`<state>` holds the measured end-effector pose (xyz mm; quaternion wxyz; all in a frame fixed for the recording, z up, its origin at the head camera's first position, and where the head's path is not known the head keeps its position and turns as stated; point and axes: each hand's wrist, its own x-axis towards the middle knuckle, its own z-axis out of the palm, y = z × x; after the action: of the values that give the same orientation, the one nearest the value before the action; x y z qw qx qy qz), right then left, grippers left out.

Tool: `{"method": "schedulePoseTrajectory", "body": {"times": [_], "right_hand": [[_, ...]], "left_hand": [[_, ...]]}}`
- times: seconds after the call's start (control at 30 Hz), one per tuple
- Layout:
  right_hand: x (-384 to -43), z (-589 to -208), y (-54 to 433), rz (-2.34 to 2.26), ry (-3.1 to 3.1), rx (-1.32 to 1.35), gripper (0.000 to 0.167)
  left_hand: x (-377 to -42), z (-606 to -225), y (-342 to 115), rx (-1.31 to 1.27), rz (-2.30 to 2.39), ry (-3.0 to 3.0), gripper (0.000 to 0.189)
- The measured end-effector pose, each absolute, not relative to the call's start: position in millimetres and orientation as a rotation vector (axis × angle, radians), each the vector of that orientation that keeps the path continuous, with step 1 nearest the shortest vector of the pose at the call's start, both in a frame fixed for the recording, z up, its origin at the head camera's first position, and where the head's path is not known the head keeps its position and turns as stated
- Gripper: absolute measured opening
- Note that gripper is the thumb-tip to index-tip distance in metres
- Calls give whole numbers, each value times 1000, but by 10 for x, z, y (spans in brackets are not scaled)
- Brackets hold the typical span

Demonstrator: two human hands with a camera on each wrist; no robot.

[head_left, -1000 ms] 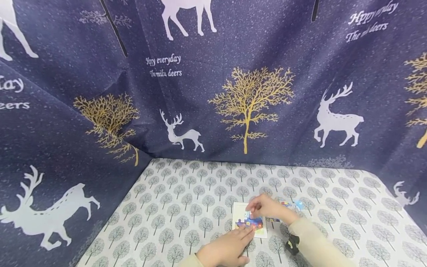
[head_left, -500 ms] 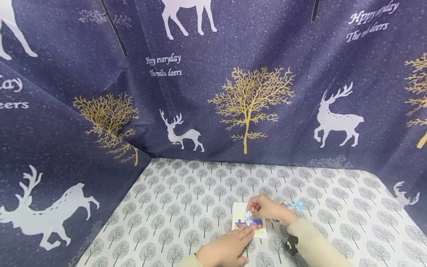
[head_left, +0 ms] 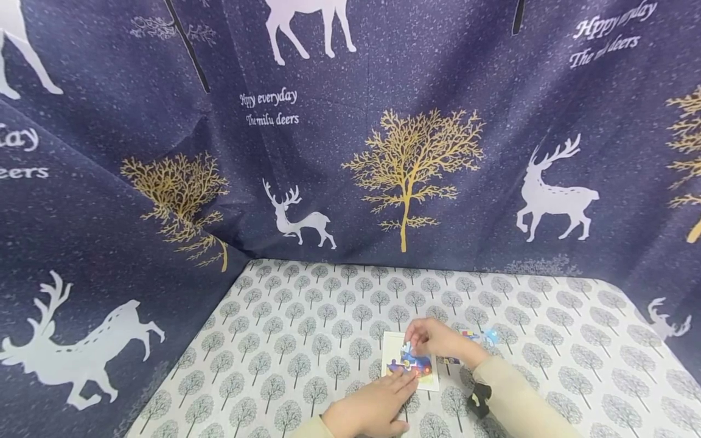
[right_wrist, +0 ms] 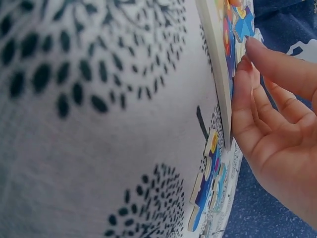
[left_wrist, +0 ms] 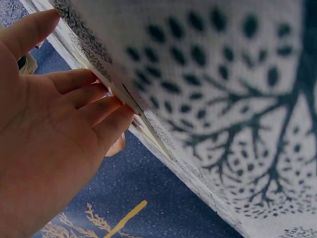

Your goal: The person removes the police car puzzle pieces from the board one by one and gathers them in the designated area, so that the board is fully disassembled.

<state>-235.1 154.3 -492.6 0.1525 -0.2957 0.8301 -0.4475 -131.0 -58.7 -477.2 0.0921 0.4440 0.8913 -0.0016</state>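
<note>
A small jigsaw puzzle board (head_left: 390, 347) with a pale frame and a colourful picture lies on the cloth. My right hand (head_left: 435, 339) is over its upper right part, pinching a blue puzzle piece (right_wrist: 243, 25) at the fingertips. In the right wrist view that piece stands tilted up from the board, and the fingers partly hide its lower end. My left hand (head_left: 373, 404) rests its nearly straight fingers on the board's lower part. In the left wrist view those fingertips touch the board's edge (left_wrist: 157, 136).
Loose puzzle pieces (head_left: 487, 338) lie right of the board, behind the right forearm. Another dark blue piece (head_left: 449, 361) is close to the board's right edge. The tree-print cloth (head_left: 290, 322) covers the table, and a dark deer-print curtain (head_left: 350, 182) hangs behind and at the left.
Between my right fingertips the blue piece has shifted and changed its tilt slightly. Both hands stay nearly in place, with the left fingers still on the board.
</note>
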Motion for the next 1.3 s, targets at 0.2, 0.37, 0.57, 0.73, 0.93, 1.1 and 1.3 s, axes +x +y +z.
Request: {"method": "schedulePoseTrajectory", "body": {"times": [0.2, 0.37, 0.57, 0.73, 0.93, 1.1, 1.3], "right_hand": [[-2360, -4929, 1567, -1381, 2304, -813, 24], [-2357, -4904, 1586, -1426, 2272, -775, 24], [-2381, -4877, 1666, -1401, 2347, -738, 22], [-2384, -4829, 1784, -1385, 2417, -748, 20], [-2346, -4735, 1926, -1387, 2430, -765, 17], [-2330, -4732, 2084, -1464, 2370, -734, 24], [-2259, -4739, 2304, -1522, 2335, -665, 32]], "left_hand": [[-1317, -4786, -590, 1311, 2, 2638, 73], [-1315, -4770, -587, 1325, -3, 2641, 72], [-1322, -4789, -587, 1334, -9, 2643, 73], [-1336, -4819, -587, 1330, 2, 2639, 73], [-1341, -4826, -586, 1333, 6, 2639, 73], [-1335, -4813, -584, 1330, -1, 2645, 73], [-1337, -4818, -586, 1337, 2, 2637, 73]]}}
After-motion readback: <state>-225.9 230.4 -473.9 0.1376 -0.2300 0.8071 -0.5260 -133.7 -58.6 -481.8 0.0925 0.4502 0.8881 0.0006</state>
